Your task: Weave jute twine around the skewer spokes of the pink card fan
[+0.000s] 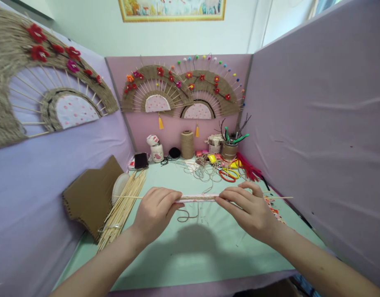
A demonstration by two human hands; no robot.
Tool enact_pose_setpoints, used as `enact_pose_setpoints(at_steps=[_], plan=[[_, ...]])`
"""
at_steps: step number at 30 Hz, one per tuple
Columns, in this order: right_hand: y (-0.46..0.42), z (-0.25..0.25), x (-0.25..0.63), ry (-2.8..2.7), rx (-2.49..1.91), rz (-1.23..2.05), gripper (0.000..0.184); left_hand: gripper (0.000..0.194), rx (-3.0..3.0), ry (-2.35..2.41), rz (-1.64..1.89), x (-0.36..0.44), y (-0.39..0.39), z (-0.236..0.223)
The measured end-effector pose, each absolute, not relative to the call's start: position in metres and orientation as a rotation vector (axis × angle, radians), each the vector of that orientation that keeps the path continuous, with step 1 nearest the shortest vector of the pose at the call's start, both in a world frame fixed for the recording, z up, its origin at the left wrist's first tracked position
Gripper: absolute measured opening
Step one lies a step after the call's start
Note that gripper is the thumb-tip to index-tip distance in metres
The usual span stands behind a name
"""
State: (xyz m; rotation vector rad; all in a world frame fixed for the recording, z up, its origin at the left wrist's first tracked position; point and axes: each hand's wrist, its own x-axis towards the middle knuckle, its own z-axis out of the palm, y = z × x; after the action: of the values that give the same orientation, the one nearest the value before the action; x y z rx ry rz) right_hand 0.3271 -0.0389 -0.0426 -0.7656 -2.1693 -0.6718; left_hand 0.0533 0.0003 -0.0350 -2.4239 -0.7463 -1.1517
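My left hand (155,212) and my right hand (252,212) grip the two ends of a thin layered cardboard piece (198,198), seen edge-on above the table. Its outer faces look white and pink, with brown cardboard between them. Thin bamboo sticks poke out past both hands, one to the left (129,197) and one to the right (283,197). Thumbs lie below the piece, mostly hidden, with the fingers folded over the top. A loose loop of twine (187,218) lies beneath it on the green tabletop (190,255).
Left of me are a bamboo stick bundle (123,212) and brown cardboard (87,196). Toward the back stand a twine spool (187,144), scissors (229,176), tangled twine (204,169) and a can with pliers (230,150). Twine-woven fans (208,80) hang on the partitions.
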Motion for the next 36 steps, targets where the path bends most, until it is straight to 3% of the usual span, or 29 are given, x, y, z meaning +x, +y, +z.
enact_pose_setpoints(at_steps=[4, 8, 16, 21, 26, 36], plan=[[-0.039, -0.040, 0.329, -2.109, -0.844, -0.668, 0.023, 0.013, -2.402, -0.769, -1.160, 0.051, 0.004, -0.038], [-0.041, -0.033, 0.328, -2.078, -0.961, -0.668, 0.039, 0.016, -2.378, -0.786, -1.176, 0.046, 0.005, -0.041], [-0.043, -0.026, 0.314, -2.111, -1.043, -0.576, 0.007, 0.020, -2.333, -0.805, -1.193, 0.045, 0.003, -0.049], [-0.041, -0.026, 0.311, -2.063, -1.068, -0.562, 0.005, 0.046, -2.026, -1.003, -1.276, 0.062, -0.013, -0.061], [-0.040, -0.028, 0.310, -2.058, -1.070, -0.557, 0.007, 0.038, -2.179, -0.732, -1.197, 0.101, -0.042, -0.078], [-0.042, -0.028, 0.309, -2.053, -1.044, -0.555, 0.010, 0.039, -2.229, -0.740, -1.087, 0.121, -0.041, -0.077]])
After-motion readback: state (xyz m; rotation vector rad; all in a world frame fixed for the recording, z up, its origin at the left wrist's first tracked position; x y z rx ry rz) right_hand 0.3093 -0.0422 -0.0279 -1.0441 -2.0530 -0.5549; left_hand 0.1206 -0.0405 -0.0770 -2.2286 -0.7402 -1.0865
